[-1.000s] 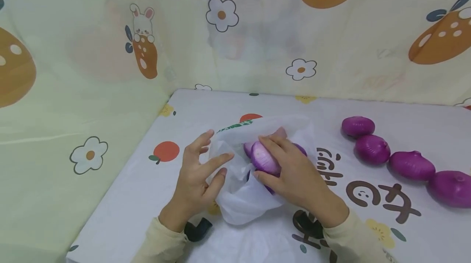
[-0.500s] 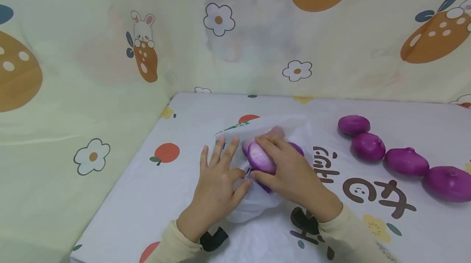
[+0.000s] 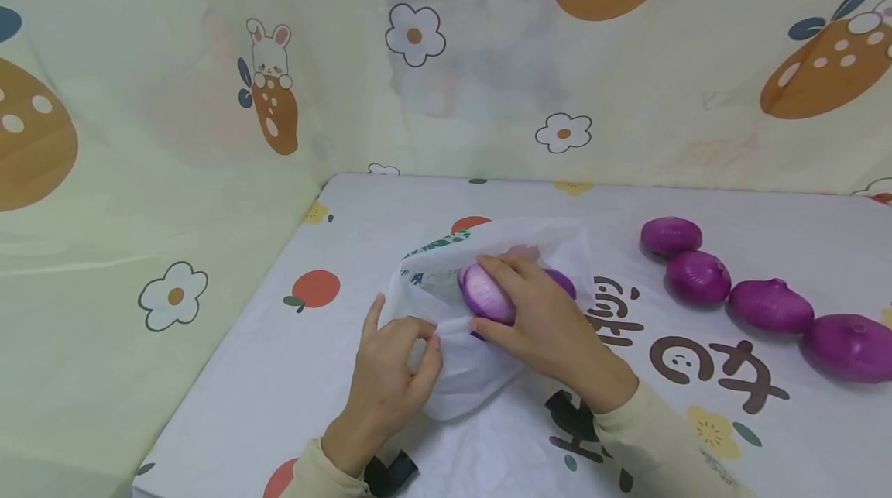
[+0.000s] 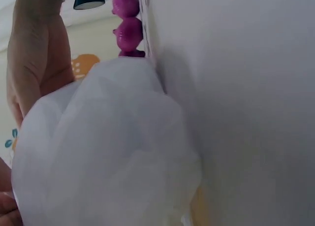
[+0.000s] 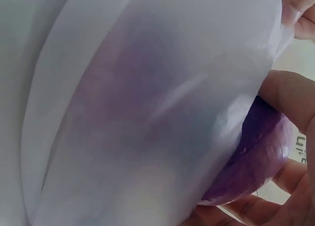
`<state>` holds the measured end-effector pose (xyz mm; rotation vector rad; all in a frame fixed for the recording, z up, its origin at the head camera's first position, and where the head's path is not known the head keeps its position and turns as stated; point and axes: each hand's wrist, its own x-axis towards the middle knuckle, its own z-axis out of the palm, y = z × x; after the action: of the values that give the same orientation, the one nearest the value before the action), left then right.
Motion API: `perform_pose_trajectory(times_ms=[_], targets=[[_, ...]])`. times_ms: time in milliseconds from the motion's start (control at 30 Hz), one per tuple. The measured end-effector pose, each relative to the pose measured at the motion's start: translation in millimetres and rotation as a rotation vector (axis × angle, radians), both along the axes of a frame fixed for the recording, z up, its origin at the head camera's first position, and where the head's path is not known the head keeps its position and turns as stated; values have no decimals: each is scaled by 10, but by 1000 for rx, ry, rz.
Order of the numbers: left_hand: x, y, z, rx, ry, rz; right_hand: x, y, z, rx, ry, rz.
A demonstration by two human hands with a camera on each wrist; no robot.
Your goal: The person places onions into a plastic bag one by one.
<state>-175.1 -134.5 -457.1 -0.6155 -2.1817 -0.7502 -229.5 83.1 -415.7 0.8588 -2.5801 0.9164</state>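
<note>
In the head view my right hand (image 3: pixel 550 327) grips a pale-fronted purple onion (image 3: pixel 485 293) at the mouth of a white plastic bag (image 3: pixel 474 378) with green print. My left hand (image 3: pixel 390 374) pinches the bag's near-left edge between thumb and index finger, its little finger raised. More purple (image 3: pixel 560 281) shows behind the right hand, and a pinkish patch (image 3: pixel 524 252) shows at the bag's far side. From the right wrist view, the onion (image 5: pixel 256 162) lies between thumb and fingers, partly covered by the plastic. Bag film (image 4: pixel 108 147) fills much of the left wrist view.
Several purple onions (image 3: pixel 771 306) form a slanting row on the right of the table. The printed white tablecloth (image 3: pixel 376 227) runs back to a patterned curtain (image 3: pixel 481 95). Dark straps (image 3: pixel 390 475) cross both wrists.
My left hand reached over the bag's mouth, then pinched its edge and drew it back left, opening the mouth wider. My right hand, still gripping the onion, moved slightly left.
</note>
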Motion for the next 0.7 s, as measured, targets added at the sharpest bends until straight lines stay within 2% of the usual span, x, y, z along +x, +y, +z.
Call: perform_pose_trajectory(times_ms=[267, 500, 700], targets=[[-4, 0, -69, 61, -74, -62, -22, -58, 12, -11, -24, 13], [-32, 36, -83, 65, -154, -32, -26, -70, 17, -3, -40, 1], [-27, -38, -104, 99, -191, -53, -37, -96, 14, 1, -61, 1]])
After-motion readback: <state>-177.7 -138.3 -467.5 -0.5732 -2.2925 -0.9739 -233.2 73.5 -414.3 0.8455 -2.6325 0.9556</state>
